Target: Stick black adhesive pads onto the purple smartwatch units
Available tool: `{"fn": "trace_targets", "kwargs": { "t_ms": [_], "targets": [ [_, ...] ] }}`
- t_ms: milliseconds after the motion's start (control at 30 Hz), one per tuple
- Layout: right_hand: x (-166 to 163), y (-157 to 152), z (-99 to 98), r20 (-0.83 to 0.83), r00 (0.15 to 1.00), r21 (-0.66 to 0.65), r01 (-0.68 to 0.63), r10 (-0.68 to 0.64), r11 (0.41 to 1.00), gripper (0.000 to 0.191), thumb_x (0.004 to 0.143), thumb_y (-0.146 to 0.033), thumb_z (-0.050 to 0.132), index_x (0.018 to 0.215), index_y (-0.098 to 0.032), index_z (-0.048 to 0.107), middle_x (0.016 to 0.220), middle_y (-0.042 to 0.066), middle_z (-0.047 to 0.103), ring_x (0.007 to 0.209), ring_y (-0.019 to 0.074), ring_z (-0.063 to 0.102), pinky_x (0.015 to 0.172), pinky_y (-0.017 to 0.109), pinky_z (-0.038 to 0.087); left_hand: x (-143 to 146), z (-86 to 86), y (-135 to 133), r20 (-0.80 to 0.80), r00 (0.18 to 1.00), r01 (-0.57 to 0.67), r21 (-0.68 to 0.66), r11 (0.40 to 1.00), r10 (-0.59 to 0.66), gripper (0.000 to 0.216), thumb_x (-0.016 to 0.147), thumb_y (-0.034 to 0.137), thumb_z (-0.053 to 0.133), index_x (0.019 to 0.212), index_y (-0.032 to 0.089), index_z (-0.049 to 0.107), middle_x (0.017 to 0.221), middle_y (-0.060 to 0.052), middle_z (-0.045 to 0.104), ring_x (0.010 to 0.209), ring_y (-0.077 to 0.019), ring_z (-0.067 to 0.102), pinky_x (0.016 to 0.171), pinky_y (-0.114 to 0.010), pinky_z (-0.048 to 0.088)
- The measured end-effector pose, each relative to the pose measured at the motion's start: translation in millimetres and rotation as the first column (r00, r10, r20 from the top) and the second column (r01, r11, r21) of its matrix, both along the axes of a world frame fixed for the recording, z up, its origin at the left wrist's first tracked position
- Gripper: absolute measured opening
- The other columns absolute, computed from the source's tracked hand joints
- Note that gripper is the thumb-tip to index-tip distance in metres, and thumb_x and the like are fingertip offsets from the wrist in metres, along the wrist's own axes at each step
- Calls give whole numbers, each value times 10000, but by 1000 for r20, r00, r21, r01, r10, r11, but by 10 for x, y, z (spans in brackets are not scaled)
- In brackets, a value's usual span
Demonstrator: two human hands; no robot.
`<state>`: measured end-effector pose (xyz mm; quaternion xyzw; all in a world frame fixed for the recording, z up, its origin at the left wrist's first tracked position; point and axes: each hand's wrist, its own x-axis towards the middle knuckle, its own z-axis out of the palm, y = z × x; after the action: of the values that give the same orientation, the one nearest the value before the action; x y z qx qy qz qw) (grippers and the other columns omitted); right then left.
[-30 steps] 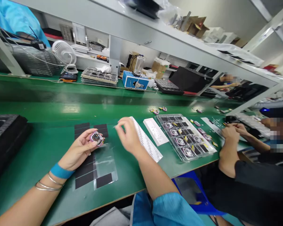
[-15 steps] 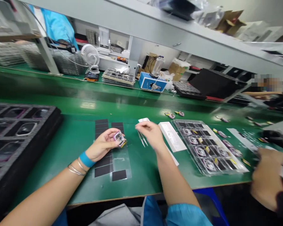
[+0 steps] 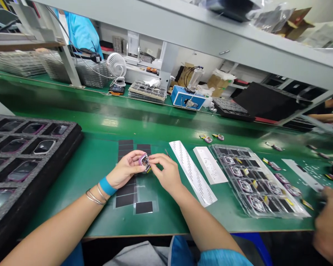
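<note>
My left hand (image 3: pixel 125 170) is closed around a small purple-rimmed watch case (image 3: pixel 144 161) with its inner parts facing up and a yellow tab at its lower edge. My right hand (image 3: pixel 166 173) has its thumb and fingertips pinched at the case's right side. A thin dark end of the tweezers (image 3: pixel 167 152) pokes out behind the right fingers; the rest is hidden by the hand. Below the hands lie strips of black rectangular pieces (image 3: pixel 144 207) on clear film. To the right, a white sheet of small printed marks (image 3: pixel 192 173) lies flat.
A black foam tray (image 3: pixel 80 135) with watch cases stands at left. On the right are a white block (image 3: pixel 211 165), a clear plastic tray (image 3: pixel 249 212) of cases, and a co-worker's hand (image 3: pixel 331 218). A fan (image 3: pixel 116 65) and blue box (image 3: pixel 187 99) stand behind.
My right hand has moved left and down to the watch case, its tweezers no longer pointing down in view. The view has shifted, and the white printed sheet now shows fully.
</note>
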<state>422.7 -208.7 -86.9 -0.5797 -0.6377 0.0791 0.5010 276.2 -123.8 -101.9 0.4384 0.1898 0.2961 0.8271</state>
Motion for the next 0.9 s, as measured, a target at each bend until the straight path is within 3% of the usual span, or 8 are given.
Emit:
{"fn": "trace_targets", "kwargs": {
  "t_ms": [133,233,367,467,567,667,767,900],
  "targets": [
    [-18,-6,-17,129,991,-4,-15,15,1000,149,839,-154,514,821,-219,646,967,67,672,964,185,618,890,355,491,2,-12,5,-5,1000,-9,-4,1000,9,459,570,102,795,981,186,609,868,1,657,731,-102,626,710,-219,519],
    [7,33,-43,-179,982,-121,-84,62,989,142,819,-205,574,956,-226,601,1127,72,611,1079,182,570,936,366,469,-12,26,35,2,1000,-24,-26,999,24,439,575,122,795,970,181,612,886,-9,668,759,-121,639,711,-231,524],
    [67,106,-89,-708,701,-304,-415,88,858,468,632,-267,770,1030,-212,529,1070,64,629,983,181,628,885,367,499,-52,95,106,30,998,-61,-1,998,61,426,579,134,798,959,176,608,926,-46,694,847,-154,654,756,-239,513],
    [120,110,-62,-812,583,-390,-559,14,732,406,610,-316,785,918,-178,559,760,2,651,700,145,666,748,334,537,-77,114,153,43,996,-75,31,997,74,419,596,139,793,968,171,603,950,-78,704,907,-173,653,798,-241,497],
    [190,63,39,-831,555,-361,-567,20,740,388,659,-324,754,972,-202,560,673,-37,631,571,112,636,623,272,528,-83,110,167,35,997,-74,13,997,74,423,595,136,793,969,174,599,953,-78,705,914,-178,657,783,-234,502],
    [250,10,147,-848,518,-246,-576,115,780,317,676,-320,746,926,-200,592,736,-22,643,630,102,629,658,257,515,-66,104,139,10,999,-31,-29,999,31,415,594,131,791,963,170,603,922,-57,698,867,-177,664,769,-257,522],
    [253,-18,193,-786,585,-221,-569,201,793,321,631,-282,779,899,-192,626,831,1,653,761,122,629,742,270,501,-43,95,101,-10,999,33,-64,997,-34,400,599,123,784,957,163,611,869,-31,683,780,-154,662,746,-283,548],
    [191,-29,170,-544,829,-296,-336,132,894,199,758,-299,668,925,-196,631,804,2,652,729,122,612,702,267,487,-36,66,90,-35,993,106,-92,990,-109,402,601,113,779,960,171,607,856,-19,669,775,-155,657,739,-316,570]
  ]
}}
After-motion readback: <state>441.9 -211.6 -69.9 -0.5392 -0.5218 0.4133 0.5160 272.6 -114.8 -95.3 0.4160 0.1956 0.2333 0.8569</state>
